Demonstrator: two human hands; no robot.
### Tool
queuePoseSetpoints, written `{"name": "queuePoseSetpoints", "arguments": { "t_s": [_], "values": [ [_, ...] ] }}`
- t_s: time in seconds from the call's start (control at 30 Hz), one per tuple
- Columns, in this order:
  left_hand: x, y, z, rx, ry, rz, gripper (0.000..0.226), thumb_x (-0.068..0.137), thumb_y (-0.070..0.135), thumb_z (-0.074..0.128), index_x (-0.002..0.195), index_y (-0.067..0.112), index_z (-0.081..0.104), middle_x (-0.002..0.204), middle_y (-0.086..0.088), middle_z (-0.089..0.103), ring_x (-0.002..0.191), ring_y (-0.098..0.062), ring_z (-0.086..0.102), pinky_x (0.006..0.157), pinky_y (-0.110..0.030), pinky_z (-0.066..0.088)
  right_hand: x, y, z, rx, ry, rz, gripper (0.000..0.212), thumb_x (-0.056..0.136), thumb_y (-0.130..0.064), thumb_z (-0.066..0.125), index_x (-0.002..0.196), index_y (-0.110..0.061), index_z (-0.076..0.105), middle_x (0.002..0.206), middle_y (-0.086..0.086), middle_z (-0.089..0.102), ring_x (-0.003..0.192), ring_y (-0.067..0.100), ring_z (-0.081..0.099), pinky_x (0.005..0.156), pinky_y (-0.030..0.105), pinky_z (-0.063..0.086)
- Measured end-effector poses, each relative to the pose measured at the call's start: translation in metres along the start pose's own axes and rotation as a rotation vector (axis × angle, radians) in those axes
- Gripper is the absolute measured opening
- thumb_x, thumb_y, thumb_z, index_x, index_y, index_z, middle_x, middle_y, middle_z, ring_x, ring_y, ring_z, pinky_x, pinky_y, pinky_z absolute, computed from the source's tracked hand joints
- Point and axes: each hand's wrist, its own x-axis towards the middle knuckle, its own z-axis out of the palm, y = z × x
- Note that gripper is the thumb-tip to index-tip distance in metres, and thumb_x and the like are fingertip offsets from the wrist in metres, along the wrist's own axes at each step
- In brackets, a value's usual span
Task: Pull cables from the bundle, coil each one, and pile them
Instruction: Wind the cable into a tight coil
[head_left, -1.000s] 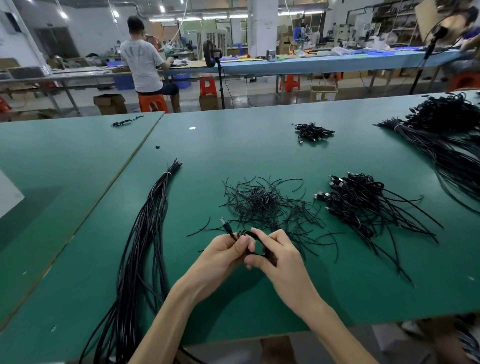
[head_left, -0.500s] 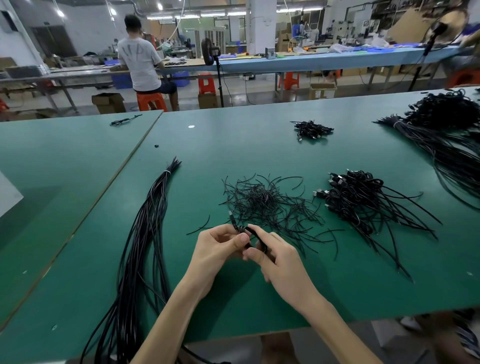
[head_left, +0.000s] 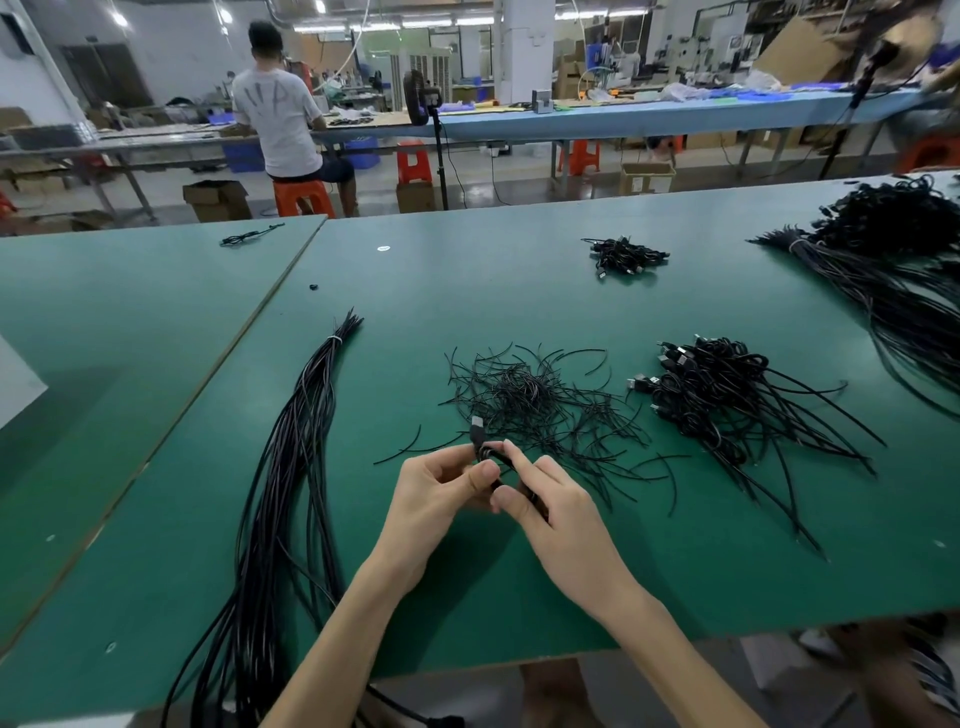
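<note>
A small coiled black cable (head_left: 485, 451) sits between both hands over the green table (head_left: 649, 571), its plug end sticking up. My left hand (head_left: 441, 486) pinches the coil from the left with thumb and fingers. My right hand (head_left: 540, 499) grips it from the right, fingers curled round the loops. The long tied bundle of black cables (head_left: 291, 467) lies to the left and runs off the near edge. A pile of coiled cables (head_left: 711, 395) with loose tails lies to the right.
A heap of short black wire ties (head_left: 524, 397) lies just beyond my hands. A smaller cable pile (head_left: 626, 255) sits further back, and a big cable mass (head_left: 893, 249) at the far right. A person sits at a bench across the aisle.
Both hands have shifted slightly away from me with the coil. The plug end now points more upright; the fingers have worked round the loops.
</note>
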Motion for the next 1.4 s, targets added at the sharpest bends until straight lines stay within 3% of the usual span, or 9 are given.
{"name": "queuePoseSetpoints", "arguments": {
  "t_s": [0.3,0.5,0.63,0.73,0.93,1.07,1.17,1.27,1.4],
  "values": [
    [0.001,0.001,0.001,0.028,0.02,0.022,0.028,0.085,0.02,0.073,0.11,0.009,0.079,0.092,-0.004,0.078,0.085,-0.013,0.07,0.078,-0.024,0.058,0.0,0.002,0.004,-0.104,-0.045,0.01,0.066,0.102,-0.055,0.041,0.16,-0.026,0.031,0.093,-0.026,0.042,0.088,0.001,0.051,0.079,0.024,0.045],
    [0.004,-0.004,0.0,0.14,0.019,0.063,0.018,0.095,0.006,0.068,0.096,0.018,0.081,0.086,-0.001,0.077,0.079,-0.012,0.068,0.072,-0.022,0.054,-0.003,-0.003,0.006,-0.25,-0.078,0.002,0.054,0.106,-0.054,0.035,0.154,-0.03,0.041,0.095,-0.018,0.044,0.081,0.008,0.054,0.073,0.027,0.044],
    [0.004,-0.006,0.0,0.224,0.034,0.081,0.015,0.096,0.011,0.069,0.093,0.023,0.079,0.081,0.003,0.071,0.072,-0.013,0.058,0.064,-0.027,0.049,-0.002,-0.006,0.004,-0.251,-0.096,0.026,0.044,0.107,-0.052,0.034,0.137,-0.028,0.055,0.099,-0.015,0.053,0.084,0.011,0.059,0.076,0.035,0.05],
    [0.005,-0.009,0.0,0.345,0.084,0.127,0.015,0.095,0.015,0.072,0.088,0.027,0.078,0.083,0.008,0.063,0.076,-0.013,0.057,0.07,-0.03,0.049,-0.003,-0.008,0.004,-0.256,-0.087,0.024,0.035,0.108,-0.049,0.033,0.118,-0.027,0.059,0.097,-0.012,0.056,0.081,0.014,0.059,0.074,0.039,0.05],
    [0.005,-0.009,0.005,0.352,0.083,0.113,0.015,0.1,0.01,0.065,0.085,0.008,0.068,0.078,-0.001,0.059,0.063,-0.014,0.057,0.061,-0.027,0.047,-0.002,-0.01,0.005,-0.318,-0.069,-0.008,0.032,0.11,-0.043,0.031,0.106,-0.024,0.057,0.096,-0.01,0.059,0.076,0.016,0.059,0.069,0.037,0.048],
    [0.004,-0.007,0.008,0.399,0.108,0.118,0.016,0.1,0.006,0.063,0.084,0.006,0.066,0.077,-0.002,0.058,0.06,-0.009,0.055,0.06,-0.021,0.046,-0.005,-0.011,0.01,-0.478,-0.047,-0.097,0.043,0.109,-0.044,0.019,0.105,-0.019,0.053,0.093,-0.007,0.05,0.065,0.021,0.057,0.057,0.033,0.041],
    [0.003,-0.006,0.008,0.363,0.134,0.104,0.012,0.1,0.004,0.062,0.091,0.005,0.069,0.083,-0.012,0.065,0.068,-0.012,0.06,0.064,-0.023,0.049,-0.006,-0.013,0.013,-0.554,-0.028,-0.138,0.055,0.105,-0.047,0.01,0.116,-0.017,0.055,0.092,-0.006,0.043,0.059,0.021,0.056,0.052,0.028,0.035],
    [0.003,-0.004,0.006,0.294,0.139,0.083,0.013,0.101,0.003,0.061,0.092,0.006,0.071,0.08,-0.007,0.068,0.072,-0.013,0.059,0.067,-0.026,0.048,-0.008,-0.015,0.014,-0.603,0.011,-0.172,0.062,0.105,-0.047,0.009,0.132,-0.015,0.056,0.091,-0.005,0.045,0.053,0.019,0.056,0.047,0.024,0.031],
    [0.0,-0.002,0.006,0.209,0.148,0.059,0.021,0.102,0.005,0.058,0.089,0.01,0.073,0.079,-0.007,0.069,0.07,-0.014,0.056,0.063,-0.025,0.046,-0.009,-0.018,0.016,-0.7,0.113,-0.227,0.043,0.106,-0.041,0.027,0.103,-0.015,0.061,0.073,-0.007,0.058,0.04,0.013,0.056,0.036,0.019,0.028]
  ]
}}
